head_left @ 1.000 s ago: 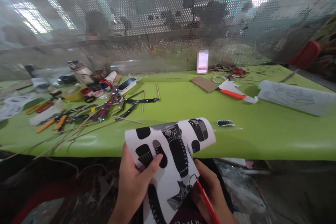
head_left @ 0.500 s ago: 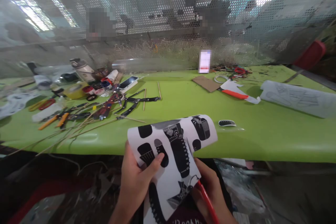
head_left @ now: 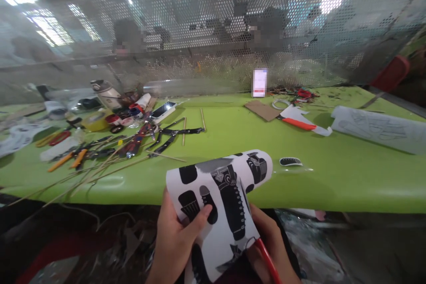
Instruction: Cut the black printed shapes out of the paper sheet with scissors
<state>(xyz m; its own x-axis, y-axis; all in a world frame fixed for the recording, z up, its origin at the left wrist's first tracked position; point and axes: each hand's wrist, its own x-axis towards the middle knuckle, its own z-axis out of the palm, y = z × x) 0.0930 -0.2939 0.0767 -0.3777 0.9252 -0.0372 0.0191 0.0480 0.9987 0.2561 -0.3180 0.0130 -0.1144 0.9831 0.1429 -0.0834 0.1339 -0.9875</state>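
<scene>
A curled sheet of printed paper (head_left: 218, 186), white with black and grey shoe and boot shapes, is held up in front of me. My left hand (head_left: 181, 226) grips its left side, the thumb pressed flat on top beside a small shoe print. On the right, my right hand (head_left: 271, 239) is closed around red-handled scissors (head_left: 266, 257). A grey blade lies along the paper's cut edge, right of the long laced boot print. Part of the right fingers is hidden behind the sheet. A small cut-out shoe piece (head_left: 290, 161) lies on the green table.
On the green table (head_left: 226, 128), orange-handled pliers (head_left: 71, 160), thin sticks, a jointed black frame (head_left: 176, 132) and a phone (head_left: 163, 110) are at left. Brown cardboard (head_left: 262, 110), a red-orange cutter (head_left: 299, 124) and rolled paper (head_left: 379, 128) sit at right. A perforated screen (head_left: 213, 49) stands behind.
The sheet and both hands sit slightly lower and further right in view, and the boot prints tilt a little more. The scissors stay at the paper's right edge. The camera view has shifted slightly.
</scene>
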